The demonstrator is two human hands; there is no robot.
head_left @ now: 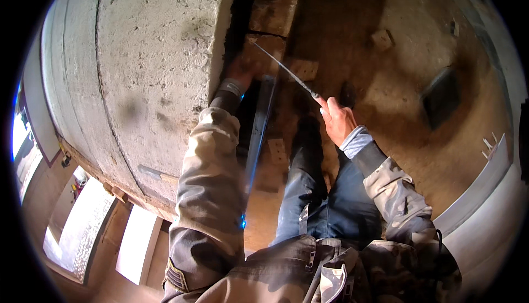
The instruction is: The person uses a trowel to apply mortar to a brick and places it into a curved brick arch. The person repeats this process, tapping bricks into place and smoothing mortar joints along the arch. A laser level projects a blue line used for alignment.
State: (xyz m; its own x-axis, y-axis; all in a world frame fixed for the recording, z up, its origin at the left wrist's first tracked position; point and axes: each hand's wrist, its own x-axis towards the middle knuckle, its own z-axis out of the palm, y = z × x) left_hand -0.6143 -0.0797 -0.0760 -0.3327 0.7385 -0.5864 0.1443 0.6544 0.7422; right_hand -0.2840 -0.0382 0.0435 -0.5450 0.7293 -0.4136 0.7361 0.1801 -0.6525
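My right hand [338,120] is closed round the handle of a long thin metal tool [286,71]. Its narrow shaft slants up and left, and the tip reaches over a reddish-brown block [265,55]. In shadow, my left hand [240,72] reaches in between a big pale concrete block and the brown block, at or against the brown block's left side. Its fingers are too dim to make out. A long straight metal bar [259,132] runs from below the brown block toward me, beside my left forearm.
The rough concrete block [154,55] fills the left, with a flat tool [157,174] on its near part. Brown slabs [277,2] continue beyond the reddish block. Loose blocks [382,39] and a dark square container [441,98] stand on the dirt floor. A pale panel [474,187] curves at right.
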